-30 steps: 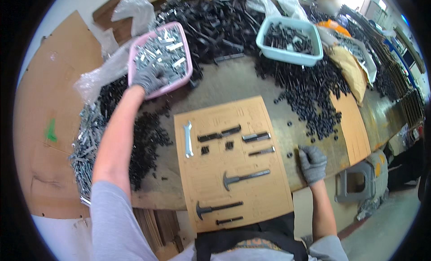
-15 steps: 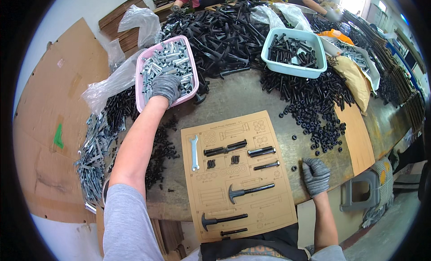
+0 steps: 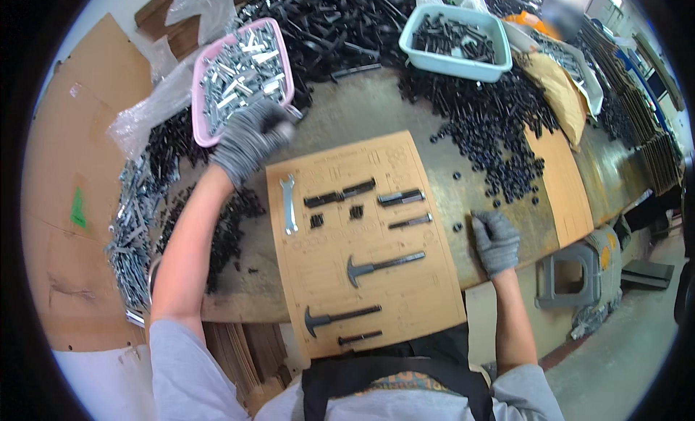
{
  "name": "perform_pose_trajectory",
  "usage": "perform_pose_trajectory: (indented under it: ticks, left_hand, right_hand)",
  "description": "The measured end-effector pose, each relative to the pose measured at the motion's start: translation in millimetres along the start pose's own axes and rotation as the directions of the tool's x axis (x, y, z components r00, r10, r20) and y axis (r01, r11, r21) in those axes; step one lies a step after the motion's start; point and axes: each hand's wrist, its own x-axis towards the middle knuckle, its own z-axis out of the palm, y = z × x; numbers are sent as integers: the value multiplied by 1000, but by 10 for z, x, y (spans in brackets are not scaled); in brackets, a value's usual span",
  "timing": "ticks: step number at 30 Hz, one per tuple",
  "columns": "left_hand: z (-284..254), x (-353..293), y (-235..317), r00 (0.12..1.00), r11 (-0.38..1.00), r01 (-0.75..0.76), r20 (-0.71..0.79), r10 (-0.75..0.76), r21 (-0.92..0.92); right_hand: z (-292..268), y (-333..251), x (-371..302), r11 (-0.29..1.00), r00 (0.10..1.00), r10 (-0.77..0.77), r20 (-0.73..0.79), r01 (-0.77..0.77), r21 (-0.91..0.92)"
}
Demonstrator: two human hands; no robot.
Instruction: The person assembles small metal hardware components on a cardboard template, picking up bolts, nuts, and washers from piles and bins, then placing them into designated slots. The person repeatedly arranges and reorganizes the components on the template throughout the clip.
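Observation:
My left hand [image 3: 250, 140], in a grey knit glove, is at the near right edge of a pink basket [image 3: 198, 124] filled with silver metal tubes [image 3: 242, 70]. Its fingers are closed, and the end of one silver tube [image 3: 295, 112] shows at the fingertips. My right hand [image 3: 496, 243], also gloved, rests curled at the table edge by a loose black nut [image 3: 457, 227]; its palm side is hidden. Between my arms lies a brown printed board [image 3: 376, 305] bearing a wrench [image 3: 289, 204], black bolts [image 3: 340, 193], small black screws [image 3: 317, 220] and two black T-shaped hooked pieces [image 3: 384, 264].
A light blue basket [image 3: 456, 65] of black bolts stands at the far right, above piled black nuts [image 3: 499, 167]. Black hooked pieces [image 3: 326, 30] heap up at the back. Flat silver strips [image 3: 134, 233] and black screws [image 3: 217, 225] lie left. A grey stool [image 3: 568, 280] stands right.
My left hand has come out of the pink basket toward me and to its near right edge, a silver tube at its fingertips. The whole view has shifted; my right hand stays by the table edge.

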Motion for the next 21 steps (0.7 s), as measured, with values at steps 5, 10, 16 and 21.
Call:
perform_pose_trajectory:
  ticks: [5, 10, 16, 21]
  left_hand:
    - [1115, -847, 721, 916, 972, -31, 395, -65, 232]
    - [1609, -1164, 663, 962, 943, -129, 270, 43, 308]
    - [1506, -1433, 660, 990, 938, -27, 137, -22, 345]
    - [937, -1843, 476, 968, 952, -21, -232, 95, 305]
  right_hand:
    - [-1, 64, 23, 988, 998, 57, -20, -54, 148]
    - [-12, 66, 29, 991, 999, 41, -14, -39, 127]
    - [48, -153, 31, 994, 997, 57, 54, -62, 90]
    - [-43, 321, -114, 988, 996, 93, 2, -92, 123]
